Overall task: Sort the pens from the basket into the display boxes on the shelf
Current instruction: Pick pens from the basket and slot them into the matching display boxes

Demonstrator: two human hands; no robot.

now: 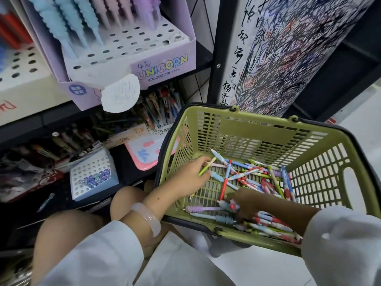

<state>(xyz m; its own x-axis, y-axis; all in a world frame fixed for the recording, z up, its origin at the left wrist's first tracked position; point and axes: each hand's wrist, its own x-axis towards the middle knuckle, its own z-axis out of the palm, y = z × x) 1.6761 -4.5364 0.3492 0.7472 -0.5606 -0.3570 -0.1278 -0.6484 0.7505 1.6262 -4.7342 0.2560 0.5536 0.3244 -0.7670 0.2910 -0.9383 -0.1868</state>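
Pens (257,180), a multicoloured plastic jumble, lie across the floor of the green slotted plastic basket (268,129). My left hand (193,174) pinches a green pen (206,167); my right hand (245,203) curls among pens, grip unclear. I judge picking underway; next, matching it to the lilac cardboard display box (165,65).

One basket, two hands, and too many pens to count exactly.

One green basket (268,129) holds several dozen mixed pens (266,180). Two hands are inside it: the left hand (191,176) and the right hand (247,203). One purple UNICORN display box (162,65) stands on the shelf, one small white box with holes (92,176) below it. One bracelet (147,218).
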